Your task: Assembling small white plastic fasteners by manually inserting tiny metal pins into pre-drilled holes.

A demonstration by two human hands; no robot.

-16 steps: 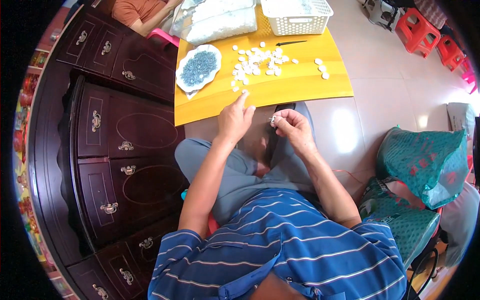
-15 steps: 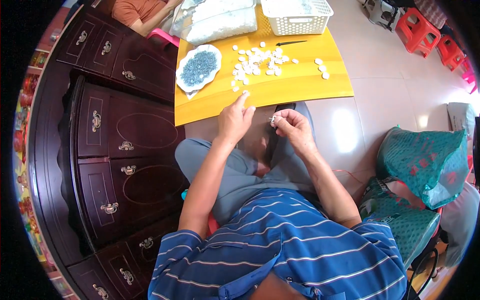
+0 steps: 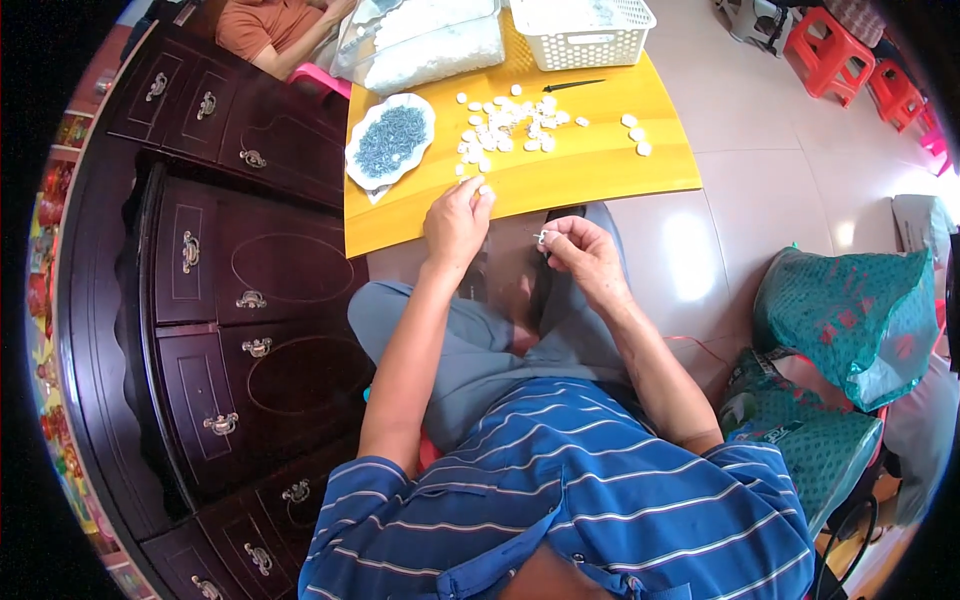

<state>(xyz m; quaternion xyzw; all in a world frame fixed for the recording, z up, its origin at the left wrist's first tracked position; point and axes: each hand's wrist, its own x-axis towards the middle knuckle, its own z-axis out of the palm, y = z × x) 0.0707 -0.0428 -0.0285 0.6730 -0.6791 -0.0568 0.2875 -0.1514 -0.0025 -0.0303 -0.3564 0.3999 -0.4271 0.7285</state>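
My left hand is at the near edge of the yellow table, its thumb and fingers closed about a small white plastic piece. Beyond its fingertips lies a loose group of similar white round pieces. My right hand, held above my lap just off the table edge, pinches another small white piece with a thin part sticking out. A white scalloped dish full of small dark grey-blue pins or nails rests on the table's left side.
The yellow table also bears a white perforated basket, a clear tub of white pieces and a thin black tool. Dark wooden drawers stand left. Green bags are at right; another person sits far left.
My left hand has drawn back slightly to the left, its extended index finger now bent in with the thumb around a white piece. The right hand has hardly moved.
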